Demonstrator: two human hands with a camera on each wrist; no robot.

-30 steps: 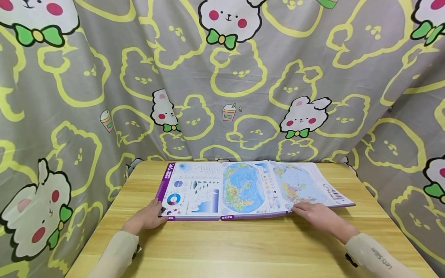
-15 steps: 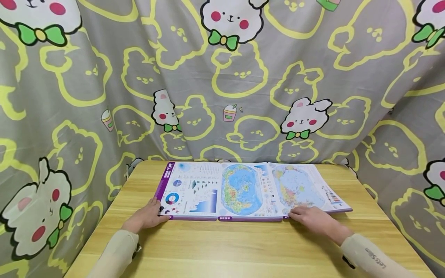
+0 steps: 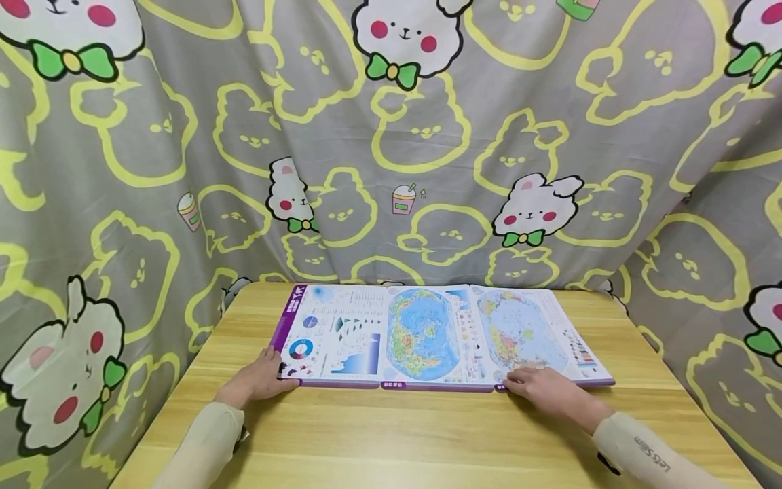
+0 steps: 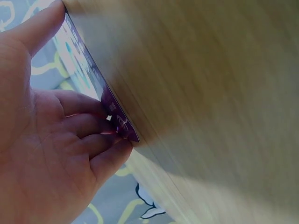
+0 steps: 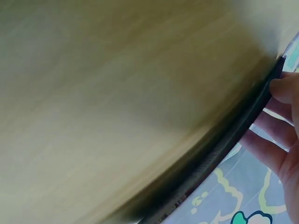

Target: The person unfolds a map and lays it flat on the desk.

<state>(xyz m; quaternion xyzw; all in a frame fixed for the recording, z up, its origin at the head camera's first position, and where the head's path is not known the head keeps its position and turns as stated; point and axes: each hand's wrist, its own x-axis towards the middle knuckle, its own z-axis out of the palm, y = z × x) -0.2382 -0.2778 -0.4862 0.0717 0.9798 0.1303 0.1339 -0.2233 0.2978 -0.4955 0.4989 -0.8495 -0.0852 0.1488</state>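
Observation:
A fold-out world map [image 3: 421, 333] lies spread near the far side of the table, with a chart panel on the left and two world-map panels beside it. My left hand [image 3: 256, 377] is at its near left corner. In the left wrist view, that hand's fingertips [image 4: 110, 126] touch the purple border, and the thumb reaches to the front edge. On the right panel's near edge is my right hand [image 3: 540, 390]. The right wrist view shows its thumb [image 5: 282, 89] against the dark front edge [image 5: 224, 154] and its fingers on the other side, pinching the map.
The wooden table [image 3: 391, 435] extends in front of the map and to both sides. A grey curtain [image 3: 342, 136] with yellow outlines and white rabbits hangs behind the table and along both sides.
The right panel's outer near corner has come down and toward me. My right hand has moved slightly left and nearer with it. The left hand stays at its corner.

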